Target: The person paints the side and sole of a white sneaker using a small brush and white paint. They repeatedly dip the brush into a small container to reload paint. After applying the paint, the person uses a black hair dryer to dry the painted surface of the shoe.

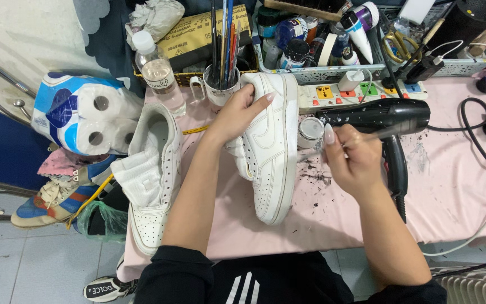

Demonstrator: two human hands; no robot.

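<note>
My left hand (240,112) grips a white sneaker (274,157) by its upper and holds it tilted on its side, sole edge facing right, over the pink table cover (457,186). Just right of the sneaker's sole, my right hand (351,160) is closed on a thin, blurred brush-like tool (386,133) whose tip points toward the shoe. A small jar with a white lid (310,130) stands between the sneaker and a black hair dryer (378,115) lying behind my right hand.
A second white sneaker (153,191) stuffed with white cloth lies at the left. Behind are a mug of brushes (220,84), a water bottle (158,73), a power strip (361,93) and baskets of paint bottles (310,39). Toilet rolls (82,115) sit far left. Cables trail at the right.
</note>
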